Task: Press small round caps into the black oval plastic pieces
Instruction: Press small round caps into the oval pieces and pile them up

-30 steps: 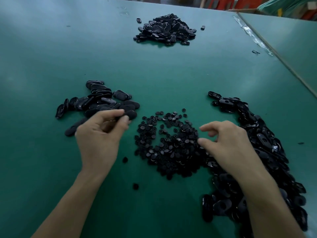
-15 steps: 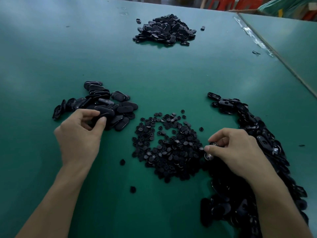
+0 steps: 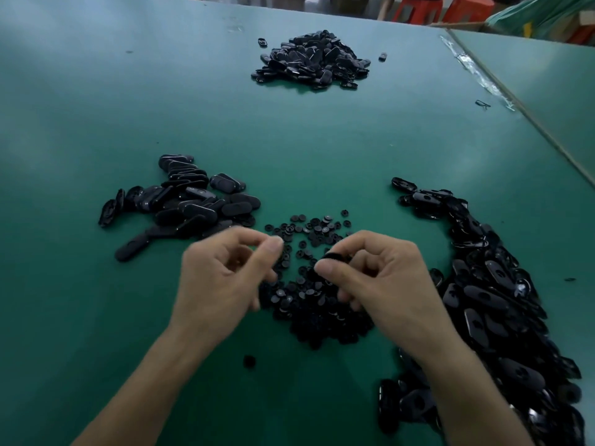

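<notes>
A heap of small round black caps (image 3: 314, 309) lies on the green table (image 3: 322, 140) in front of me. My right hand (image 3: 383, 281) hovers over it and pinches a black oval piece (image 3: 336, 256) between thumb and fingers. My left hand (image 3: 222, 278) is blurred just left of the heap, its fingers curled and thumb near the index tip; whether it holds a cap is unclear. One pile of black oval pieces (image 3: 193, 204) lies to the left and a bigger pile of oval pieces (image 3: 489, 304) runs down the right.
A third pile of black pieces (image 3: 312, 59) sits far back at the centre. One loose cap (image 3: 249, 361) lies near my left forearm. A seam with tape (image 3: 483, 82) runs along the table's right side. Red stools (image 3: 418, 9) stand beyond the far edge.
My left hand left the left pile and swung right to the cap heap. My right hand lifted an oval piece off the right pile and brought it over the caps.
</notes>
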Action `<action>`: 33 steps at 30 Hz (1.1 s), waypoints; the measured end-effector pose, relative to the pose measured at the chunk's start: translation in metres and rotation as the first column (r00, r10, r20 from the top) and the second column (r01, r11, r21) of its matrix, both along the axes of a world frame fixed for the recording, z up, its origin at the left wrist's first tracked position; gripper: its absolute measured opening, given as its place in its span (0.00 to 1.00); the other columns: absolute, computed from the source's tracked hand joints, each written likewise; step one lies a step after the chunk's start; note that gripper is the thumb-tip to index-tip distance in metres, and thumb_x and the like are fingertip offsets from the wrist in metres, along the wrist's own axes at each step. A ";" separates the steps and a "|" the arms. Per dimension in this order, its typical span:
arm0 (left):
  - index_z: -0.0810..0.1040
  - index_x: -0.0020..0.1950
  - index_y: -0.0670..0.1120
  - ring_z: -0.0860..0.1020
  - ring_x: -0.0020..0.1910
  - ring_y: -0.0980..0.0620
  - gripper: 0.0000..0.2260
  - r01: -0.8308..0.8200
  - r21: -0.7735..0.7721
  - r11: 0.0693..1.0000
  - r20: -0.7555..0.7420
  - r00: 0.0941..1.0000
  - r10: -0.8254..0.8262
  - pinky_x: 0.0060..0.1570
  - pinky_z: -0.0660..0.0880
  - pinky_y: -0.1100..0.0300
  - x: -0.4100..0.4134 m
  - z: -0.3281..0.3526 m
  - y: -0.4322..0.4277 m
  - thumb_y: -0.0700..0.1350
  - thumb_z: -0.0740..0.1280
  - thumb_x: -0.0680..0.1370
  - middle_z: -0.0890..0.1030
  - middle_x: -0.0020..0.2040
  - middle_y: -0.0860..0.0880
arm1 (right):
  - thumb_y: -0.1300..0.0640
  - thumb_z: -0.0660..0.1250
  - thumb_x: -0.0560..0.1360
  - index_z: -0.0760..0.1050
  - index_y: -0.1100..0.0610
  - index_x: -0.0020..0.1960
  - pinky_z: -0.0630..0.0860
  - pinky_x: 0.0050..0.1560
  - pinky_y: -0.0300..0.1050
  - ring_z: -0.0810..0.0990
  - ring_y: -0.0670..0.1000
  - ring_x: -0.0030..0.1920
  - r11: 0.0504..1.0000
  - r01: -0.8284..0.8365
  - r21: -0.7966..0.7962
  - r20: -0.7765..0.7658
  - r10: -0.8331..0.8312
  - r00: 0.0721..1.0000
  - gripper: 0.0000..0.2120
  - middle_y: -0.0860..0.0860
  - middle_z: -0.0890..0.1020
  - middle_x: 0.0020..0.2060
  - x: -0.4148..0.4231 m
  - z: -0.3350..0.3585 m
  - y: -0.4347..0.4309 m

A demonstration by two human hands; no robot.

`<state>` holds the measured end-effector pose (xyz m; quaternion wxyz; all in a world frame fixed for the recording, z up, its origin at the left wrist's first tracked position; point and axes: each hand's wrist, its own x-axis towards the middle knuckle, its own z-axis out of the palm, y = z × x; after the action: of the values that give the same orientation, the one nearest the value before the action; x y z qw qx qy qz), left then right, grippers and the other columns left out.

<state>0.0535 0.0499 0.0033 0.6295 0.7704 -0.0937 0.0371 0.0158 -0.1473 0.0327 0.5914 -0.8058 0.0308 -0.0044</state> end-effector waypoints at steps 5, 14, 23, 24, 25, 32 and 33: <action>0.85 0.45 0.48 0.80 0.25 0.49 0.09 0.145 -0.248 0.958 -0.174 0.966 -0.191 0.23 0.75 0.61 -0.006 -0.004 -0.009 0.53 0.73 0.75 0.84 0.33 0.44 | 0.63 0.78 0.70 0.84 0.52 0.46 0.81 0.45 0.38 0.86 0.47 0.41 0.988 -0.113 0.101 0.090 0.104 0.991 0.09 0.47 0.87 0.40 0.000 -0.003 0.014; 0.86 0.50 0.50 0.83 0.32 0.50 0.09 0.075 -0.350 0.934 -0.151 0.979 -0.136 0.34 0.80 0.62 -0.003 -0.007 -0.005 0.45 0.75 0.70 0.86 0.38 0.44 | 0.60 0.79 0.70 0.83 0.48 0.54 0.82 0.44 0.41 0.86 0.50 0.41 0.990 -0.102 0.102 -0.078 0.110 0.991 0.15 0.49 0.86 0.42 -0.004 -0.002 0.015; 0.85 0.48 0.48 0.86 0.37 0.46 0.06 0.108 -0.353 0.929 -0.115 0.981 -0.158 0.38 0.81 0.62 -0.004 -0.009 -0.004 0.40 0.74 0.73 0.86 0.39 0.43 | 0.62 0.74 0.75 0.84 0.48 0.48 0.79 0.44 0.34 0.85 0.43 0.41 0.994 0.110 0.007 0.050 -0.110 0.993 0.09 0.43 0.87 0.39 0.000 -0.009 0.014; 0.85 0.49 0.48 0.86 0.38 0.46 0.06 0.086 -0.366 0.927 -0.114 0.984 -0.137 0.38 0.81 0.62 -0.003 -0.009 -0.004 0.41 0.73 0.73 0.86 0.40 0.43 | 0.61 0.74 0.75 0.84 0.48 0.48 0.79 0.45 0.33 0.85 0.41 0.41 0.989 0.130 -0.074 0.065 -0.126 0.990 0.08 0.42 0.86 0.39 0.000 -0.010 0.012; 0.86 0.49 0.48 0.86 0.39 0.47 0.07 0.061 -0.375 0.925 -0.112 0.988 -0.110 0.39 0.81 0.62 -0.002 -0.009 -0.003 0.42 0.72 0.73 0.86 0.41 0.43 | 0.59 0.75 0.74 0.84 0.47 0.48 0.77 0.45 0.30 0.83 0.38 0.41 0.972 0.134 -0.191 0.072 -0.122 0.990 0.07 0.41 0.85 0.38 0.000 -0.010 0.010; 0.85 0.48 0.50 0.85 0.39 0.46 0.06 -0.063 -0.365 0.929 -0.051 0.998 0.048 0.41 0.81 0.61 0.004 -0.011 0.004 0.44 0.73 0.73 0.86 0.41 0.45 | 0.44 0.71 0.75 0.81 0.45 0.57 0.74 0.53 0.40 0.73 0.42 0.51 0.742 -0.071 -0.666 -0.050 0.050 0.997 0.12 0.39 0.75 0.43 0.001 -0.016 0.014; 0.85 0.48 0.50 0.85 0.39 0.46 0.06 -0.066 -0.368 0.928 -0.050 0.997 0.051 0.41 0.81 0.61 0.004 -0.012 0.003 0.44 0.73 0.73 0.86 0.41 0.45 | 0.44 0.71 0.76 0.81 0.45 0.57 0.71 0.52 0.39 0.72 0.43 0.51 0.731 -0.076 -0.679 -0.052 0.055 0.997 0.12 0.39 0.74 0.43 0.002 -0.016 0.016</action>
<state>0.0576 0.0533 -0.0084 0.7635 0.6414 -0.0494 0.0575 0.0179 -0.1309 0.0165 0.2553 -0.9667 0.0069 0.0167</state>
